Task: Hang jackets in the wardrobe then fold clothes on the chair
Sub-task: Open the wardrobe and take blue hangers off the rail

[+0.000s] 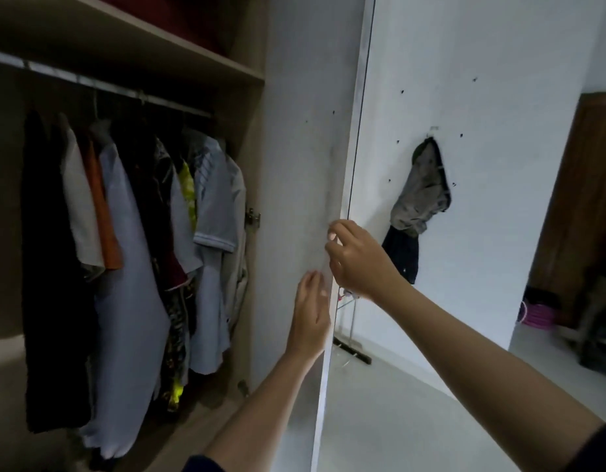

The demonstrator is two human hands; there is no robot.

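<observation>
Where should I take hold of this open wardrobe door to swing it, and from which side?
Grip the wardrobe door by its free vertical edge, coming from the room side so fingers curl round the thin lip, as the right hand does. No handle shows on the inner face, where the left hand lies flat.

A black garment [53, 267], an orange shirt [106, 219], a pale blue shirt [128, 284] and a white wardrobe door [295, 131] show.

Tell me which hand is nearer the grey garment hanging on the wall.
Right. The right hand grips the edge of the wardrobe door, just below-left of the grey garment. The left hand rests on the door's inner face, lower and further left.
</observation>
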